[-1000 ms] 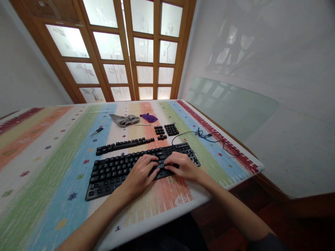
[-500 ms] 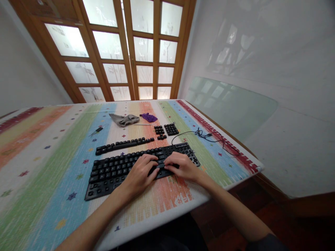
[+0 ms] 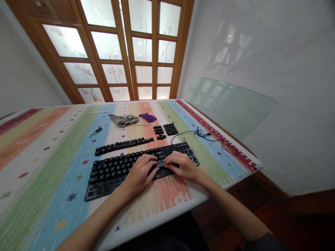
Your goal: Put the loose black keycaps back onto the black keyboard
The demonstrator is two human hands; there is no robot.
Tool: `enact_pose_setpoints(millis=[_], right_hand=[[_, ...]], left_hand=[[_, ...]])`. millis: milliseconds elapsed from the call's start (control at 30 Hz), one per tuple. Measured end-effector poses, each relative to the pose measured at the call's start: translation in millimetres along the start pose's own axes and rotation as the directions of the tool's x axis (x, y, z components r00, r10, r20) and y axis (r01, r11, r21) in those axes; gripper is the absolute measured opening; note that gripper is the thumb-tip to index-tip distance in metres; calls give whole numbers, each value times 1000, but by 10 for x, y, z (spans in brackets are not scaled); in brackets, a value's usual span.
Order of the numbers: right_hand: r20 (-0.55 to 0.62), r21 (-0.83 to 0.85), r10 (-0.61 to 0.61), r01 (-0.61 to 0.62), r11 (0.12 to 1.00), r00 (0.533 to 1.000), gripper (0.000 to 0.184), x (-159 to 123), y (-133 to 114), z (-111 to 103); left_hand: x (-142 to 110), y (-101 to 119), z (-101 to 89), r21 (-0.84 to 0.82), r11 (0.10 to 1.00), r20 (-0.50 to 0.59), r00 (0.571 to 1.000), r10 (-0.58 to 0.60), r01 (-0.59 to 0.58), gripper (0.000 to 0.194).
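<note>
A black keyboard [image 3: 112, 167] lies at a slant near the table's front edge, with many keys on its left part and bare key stems along its bottom row and at its right end. Over its right half, my left hand [image 3: 140, 172] is closed, thumb and fingers at the left end of a wide black keycap [image 3: 160, 164]. The fingertips of my right hand [image 3: 183, 167] pinch at that keycap's other end. Whether the keycap sits fully on its stem cannot be seen. My fingers and palms hide the keys beneath them.
Behind the keyboard lie a long row of loose keycaps [image 3: 124, 144], a small keycap group [image 3: 158, 130] and a keypad block [image 3: 170, 129]. Farther back are a grey cloth [image 3: 123, 120], a purple cloth [image 3: 148, 117] and a small black wire-ended tool [image 3: 98, 130]. The cable [image 3: 217, 137] trails right.
The view has shifted very slightly. Both hands stay at the same place on the keyboard, with hardly any visible finger movement.
</note>
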State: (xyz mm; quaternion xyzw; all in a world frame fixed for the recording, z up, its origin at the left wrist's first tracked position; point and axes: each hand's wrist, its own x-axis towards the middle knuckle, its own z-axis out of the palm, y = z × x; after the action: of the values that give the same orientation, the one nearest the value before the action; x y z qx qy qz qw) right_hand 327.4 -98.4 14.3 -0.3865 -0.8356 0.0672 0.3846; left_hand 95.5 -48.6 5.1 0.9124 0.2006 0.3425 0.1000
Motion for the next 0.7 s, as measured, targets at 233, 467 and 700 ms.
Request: enact_pose_setpoints(millis=[233, 467, 700], right_hand=[[-9, -4, -10, 10, 1000, 1000, 10, -8, -9, 30], [12, -31, -47, 48, 998, 999, 10, 4, -11, 43], [-1, -36, -55, 55, 998, 998, 9, 3, -7, 24]], left_hand=[[-1, -12, -1, -25, 1000, -2, 1000, -16, 16, 9], [6, 5, -25, -40, 999, -3, 999, -34, 33, 7], [-5, -8, 24, -19, 999, 2, 1000, -31, 31, 8]])
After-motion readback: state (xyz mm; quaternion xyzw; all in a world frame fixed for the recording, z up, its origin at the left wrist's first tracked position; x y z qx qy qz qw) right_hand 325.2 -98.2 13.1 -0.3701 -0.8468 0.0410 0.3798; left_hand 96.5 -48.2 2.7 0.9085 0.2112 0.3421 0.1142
